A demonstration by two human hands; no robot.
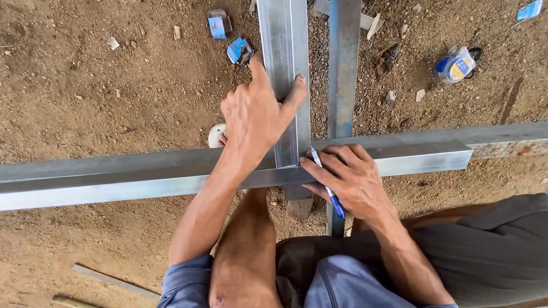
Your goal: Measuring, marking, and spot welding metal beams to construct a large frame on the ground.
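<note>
Two smooth square metal tubes cross; left hand (254, 122) presses the upright tube (283, 68), right hand (348, 179) grasps one blue pen (327, 183).

Soft, even daylight fills the view, bright but without hard shadows. The metal tubes (171, 177) show pale glare along their upper faces, strongest on the upright one (283, 51). The dirt ground (85, 97) looks sharp throughout. Focus is crisp at the centre; straight edges bow slightly toward the frame's edges.
</note>
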